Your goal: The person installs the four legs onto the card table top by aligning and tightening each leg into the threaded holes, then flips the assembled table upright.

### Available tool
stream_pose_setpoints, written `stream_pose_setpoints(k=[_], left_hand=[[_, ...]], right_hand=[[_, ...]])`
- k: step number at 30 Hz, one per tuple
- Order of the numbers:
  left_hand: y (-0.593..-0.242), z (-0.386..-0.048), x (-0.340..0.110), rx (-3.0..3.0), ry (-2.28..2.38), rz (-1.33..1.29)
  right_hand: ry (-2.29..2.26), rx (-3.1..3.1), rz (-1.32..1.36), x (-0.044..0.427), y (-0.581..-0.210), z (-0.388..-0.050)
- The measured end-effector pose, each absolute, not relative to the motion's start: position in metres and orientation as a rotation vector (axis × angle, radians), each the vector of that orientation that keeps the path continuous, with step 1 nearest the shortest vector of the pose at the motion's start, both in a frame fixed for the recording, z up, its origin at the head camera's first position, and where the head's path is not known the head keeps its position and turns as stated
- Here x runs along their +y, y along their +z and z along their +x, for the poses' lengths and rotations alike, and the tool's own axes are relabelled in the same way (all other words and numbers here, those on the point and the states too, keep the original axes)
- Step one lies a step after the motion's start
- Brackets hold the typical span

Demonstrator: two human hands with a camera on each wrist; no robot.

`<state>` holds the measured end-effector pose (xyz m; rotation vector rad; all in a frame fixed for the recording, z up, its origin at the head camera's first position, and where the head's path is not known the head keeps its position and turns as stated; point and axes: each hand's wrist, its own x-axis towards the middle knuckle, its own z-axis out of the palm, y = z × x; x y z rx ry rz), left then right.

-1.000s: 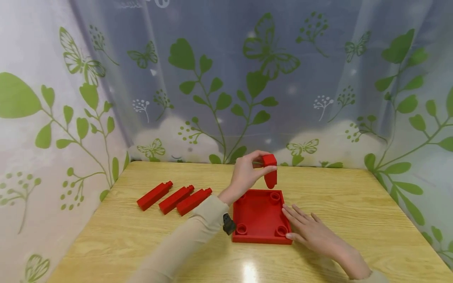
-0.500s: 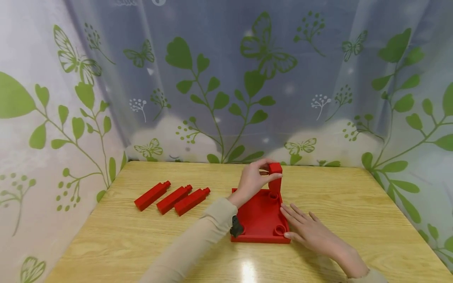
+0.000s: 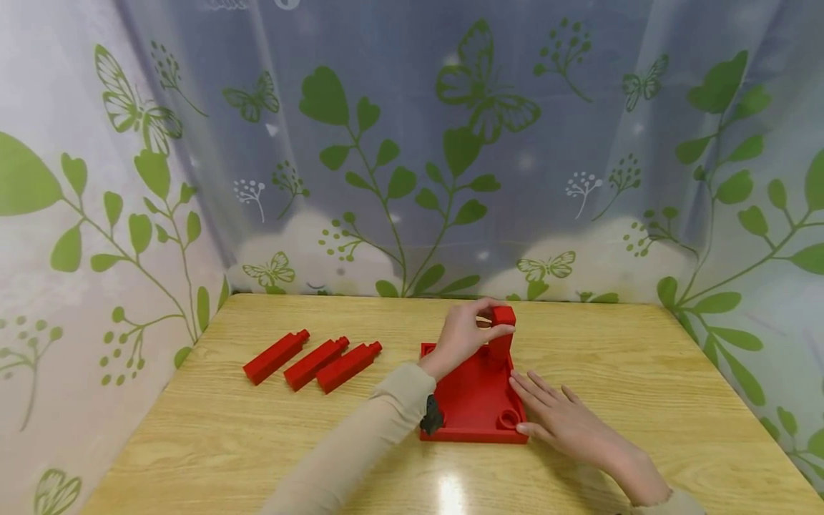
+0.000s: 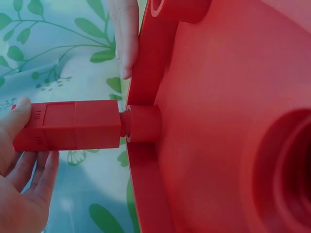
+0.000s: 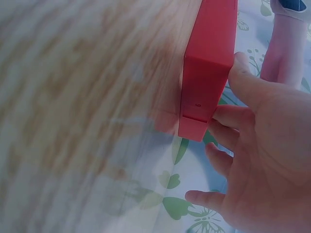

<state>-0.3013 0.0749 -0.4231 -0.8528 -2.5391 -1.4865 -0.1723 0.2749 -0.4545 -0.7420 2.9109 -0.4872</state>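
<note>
My left hand [image 3: 461, 332] grips a red square table leg [image 4: 80, 125] near its top, between thumb and fingers. The leg stands upright over the far right corner of a red square tray-like tabletop [image 3: 473, 393], which lies underside up. In the left wrist view the leg's narrow stub meets the mouth of the round corner socket [image 4: 145, 123]. Near the right rim, my right hand [image 3: 573, 425] rests with straight fingers, its fingertips and thumb touching the tabletop's side. The right wrist view shows that red side wall [image 5: 206, 87] beside the thumb.
Three more red legs with stubbed ends lie side by side on the wooden table [image 3: 212, 436] at the left, the nearest to the tabletop being one leg [image 3: 349, 367]. A patterned curtain [image 3: 399, 143] hangs behind the table's far edge.
The left hand has brought the leg right and down, from tilted above the tabletop to upright at the far right socket. The right hand stays against the tabletop's side.
</note>
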Motion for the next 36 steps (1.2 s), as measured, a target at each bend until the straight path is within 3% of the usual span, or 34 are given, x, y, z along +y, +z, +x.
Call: stream_pose_setpoints(k=[22, 30, 36], left_hand=[[-0.427, -0.285, 0.095, -2.456, -1.349, -0.592], [-0.432, -0.288, 0.091, -2.423, -1.505, -0.672], [-0.43, -0.294, 0.079, -2.436, -1.582, -0.913]], right_hand=[[-0.496, 2.922, -0.753, 0.275, -0.454, -0.172], [-0.497, 2.917, -0.757, 0.275, -0.456, -0.172], [-0.499, 2.921, -0.76, 0.276, -0.456, -0.172]])
